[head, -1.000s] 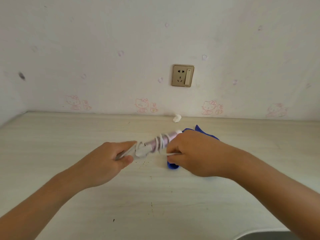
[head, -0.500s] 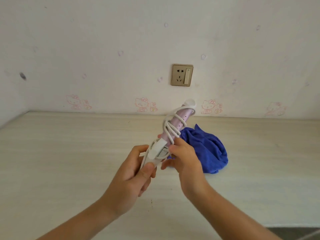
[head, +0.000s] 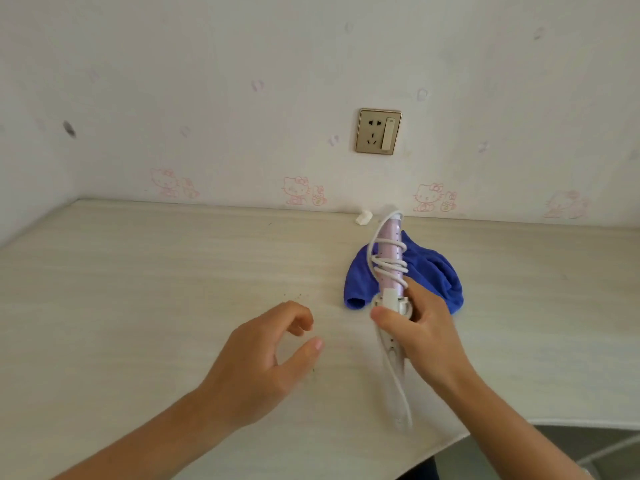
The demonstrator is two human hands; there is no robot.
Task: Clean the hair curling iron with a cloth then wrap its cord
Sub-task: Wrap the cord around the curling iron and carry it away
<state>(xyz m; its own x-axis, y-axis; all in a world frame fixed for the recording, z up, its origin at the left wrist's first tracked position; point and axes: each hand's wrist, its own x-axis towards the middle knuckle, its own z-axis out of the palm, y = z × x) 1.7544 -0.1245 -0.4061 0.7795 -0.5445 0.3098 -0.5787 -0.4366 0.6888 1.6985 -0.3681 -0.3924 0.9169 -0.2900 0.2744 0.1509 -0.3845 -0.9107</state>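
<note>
The person's right hand [head: 426, 341] grips the curling iron [head: 389, 282] at the place where the lilac barrel meets the white handle [head: 393, 375], with the thumb across the front, and holds it tilted a little above the table [head: 138, 289], the tip pointing to the wall. The white cord [head: 386, 263] goes in several loose turns around the barrel, and one length runs down beside the handle. I judge the iron to be light and stiff, with smooth plastic that can slip, so the junction is a good place to hold it. The cord is soft and springy, and I think the turns can slide off the tip if nothing keeps the end. The left hand [head: 263, 362] hovers over the table well apart from the iron, fingers loosely curled, holding nothing. The blue cloth [head: 436, 275] lies crumpled on the table just behind the iron. A small white scrap [head: 363, 217] sits near the wall, under the wall socket [head: 378, 131]. Nothing seems to block the hands.
</note>
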